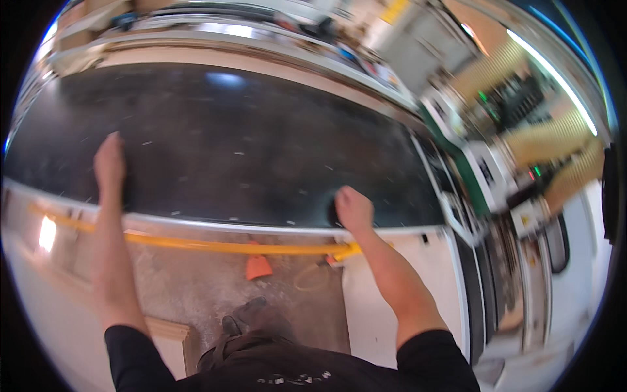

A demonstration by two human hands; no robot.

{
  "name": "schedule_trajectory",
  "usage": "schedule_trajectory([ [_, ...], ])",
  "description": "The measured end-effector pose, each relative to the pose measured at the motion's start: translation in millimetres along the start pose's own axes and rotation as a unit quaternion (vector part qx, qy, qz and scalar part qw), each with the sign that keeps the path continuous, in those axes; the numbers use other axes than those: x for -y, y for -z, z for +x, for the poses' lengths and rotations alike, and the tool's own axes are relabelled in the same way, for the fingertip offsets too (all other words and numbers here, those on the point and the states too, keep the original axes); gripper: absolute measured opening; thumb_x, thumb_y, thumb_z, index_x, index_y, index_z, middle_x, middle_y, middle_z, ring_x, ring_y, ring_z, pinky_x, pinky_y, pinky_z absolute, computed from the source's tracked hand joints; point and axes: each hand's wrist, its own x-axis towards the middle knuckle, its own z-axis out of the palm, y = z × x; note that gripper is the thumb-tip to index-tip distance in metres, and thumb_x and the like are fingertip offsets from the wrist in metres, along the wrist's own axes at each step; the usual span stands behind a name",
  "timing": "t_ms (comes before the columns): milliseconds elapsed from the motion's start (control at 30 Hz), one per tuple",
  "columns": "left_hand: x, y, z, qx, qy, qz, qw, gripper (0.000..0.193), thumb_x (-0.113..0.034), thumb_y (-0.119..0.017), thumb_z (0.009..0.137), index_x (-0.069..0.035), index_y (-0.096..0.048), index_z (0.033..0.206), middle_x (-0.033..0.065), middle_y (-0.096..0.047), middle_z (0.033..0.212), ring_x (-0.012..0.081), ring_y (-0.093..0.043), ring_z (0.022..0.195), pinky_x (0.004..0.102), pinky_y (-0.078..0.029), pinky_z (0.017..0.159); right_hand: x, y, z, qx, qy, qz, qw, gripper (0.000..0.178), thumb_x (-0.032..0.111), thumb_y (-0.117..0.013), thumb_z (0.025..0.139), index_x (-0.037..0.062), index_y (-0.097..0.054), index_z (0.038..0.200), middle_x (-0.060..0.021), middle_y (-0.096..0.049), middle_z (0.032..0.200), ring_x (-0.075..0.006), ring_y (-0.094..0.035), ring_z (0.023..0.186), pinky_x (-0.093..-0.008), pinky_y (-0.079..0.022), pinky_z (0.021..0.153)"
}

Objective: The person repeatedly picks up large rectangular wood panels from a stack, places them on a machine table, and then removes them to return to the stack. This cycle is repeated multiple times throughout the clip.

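2 bare hands are held over a long dark desk [261,130], which is spread beneath the fingers, out beyond them and off to both sides. The left hand [110,163] is set farther in from the near edge; its fingers are blurred, but are seen curled together. The right hand [356,210] is held closer to that edge, well apart from the left, with its fingers also folded together into a fist. Whether the desk is touched by either hand cannot be told.

Small pale flecks [240,153] are scattered over the dark top between and around the fingers. The near edge of the desk is bordered by a pale strip, on the person's side of the fingers. Nearer still, a yellow bar [215,245] is stretched across below both sets of fingers, and an orange piece [258,268] is seen just under it, between the hands. To the right of the right fingers, past the desk's end, a white and green machine [488,176] is placed, with ribbed hoses [548,140] fitted beside it. Beyond the fingers, past the far edge, blurred items are crowded along a shelf [222,30].
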Motion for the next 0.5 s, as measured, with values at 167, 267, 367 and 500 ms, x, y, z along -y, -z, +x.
schedule_trajectory([
  [167,45,-8,20,0.028,0.098,-0.038,0.994,0.053,-0.043,-0.044,0.104,0.003,-0.065,0.091,0.017,-0.068,0.089,0.0293,-0.064,0.087,0.0376,-0.047,0.085,0,-9,3,-0.038,0.003,0.045,0.998,0.015,0.018,-0.06,0.089,0.0065,-0.062,0.08,-0.0163,-0.066,0.076,-0.038,-0.065,0.072,-0.0479,-0.051,0.063],
  [267,54,-11,22,0.043,0.092,-0.043,0.994,0.054,-0.044,-0.045,0.103,0.004,-0.065,0.093,0.0161,-0.067,0.09,0.0282,-0.063,0.089,0.0367,-0.046,0.086,-2,-9,3,-0.034,0.011,0.045,0.998,0.016,0.019,-0.06,0.089,0.0062,-0.061,0.079,-0.0158,-0.066,0.075,-0.0387,-0.065,0.07,-0.0493,-0.051,0.062],
  [367,62,-14,20,0.023,0.074,-0.058,0.995,0.054,-0.044,-0.044,0.103,0.004,-0.065,0.094,0.0157,-0.067,0.09,0.0268,-0.063,0.09,0.0359,-0.046,0.086,-3,-8,2,-0.04,0.015,0.043,0.998,0.017,0.018,-0.059,0.089,0.0062,-0.06,0.078,-0.0156,-0.066,0.073,-0.0391,-0.064,0.067,-0.0502,-0.051,0.061],
  [500,77,-15,25,0.022,0.088,-0.069,0.994,0.054,-0.045,-0.044,0.104,0.004,-0.067,0.096,0.0141,-0.068,0.094,0.0259,-0.064,0.092,0.0345,-0.047,0.09,1,-8,3,-0.041,0.009,0.039,0.998,0.017,0.018,-0.059,0.089,0.0064,-0.06,0.077,-0.0153,-0.066,0.073,-0.0391,-0.064,0.067,-0.0504,-0.051,0.061],
])
